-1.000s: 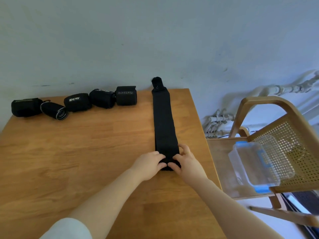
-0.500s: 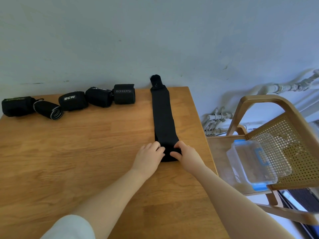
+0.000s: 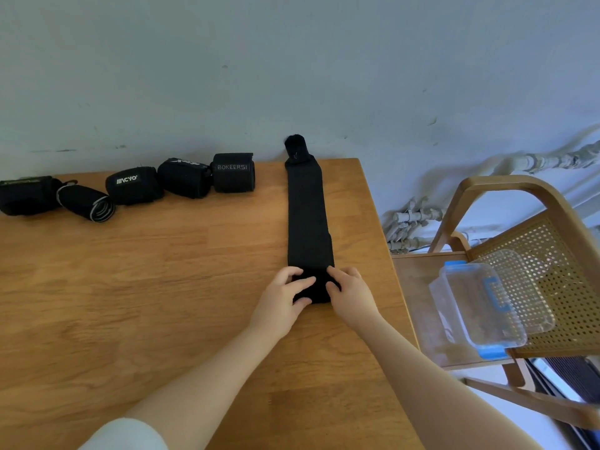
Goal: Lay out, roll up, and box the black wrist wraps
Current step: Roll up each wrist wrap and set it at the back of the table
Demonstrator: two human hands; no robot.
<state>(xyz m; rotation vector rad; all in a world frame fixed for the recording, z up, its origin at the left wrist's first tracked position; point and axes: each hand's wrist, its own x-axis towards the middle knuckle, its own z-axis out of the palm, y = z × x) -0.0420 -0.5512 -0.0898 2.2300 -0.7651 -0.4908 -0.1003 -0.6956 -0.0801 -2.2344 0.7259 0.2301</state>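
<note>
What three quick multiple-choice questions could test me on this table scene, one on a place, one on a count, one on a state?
1. Where is the clear box?
A. on the table
B. on the chair
C. on the floor

2. How many rolled wraps line the table's far edge?
A. three
B. five
C. seven

3. What state is the long wrap in?
A. fully rolled
B. boxed
C. flat, near end being rolled

Answers:
1 B: the clear box rests on the chair.
2 B: five rolled wraps sit there.
3 C: the long wrap lies flat while the left hand and right hand curl its near end.
</note>
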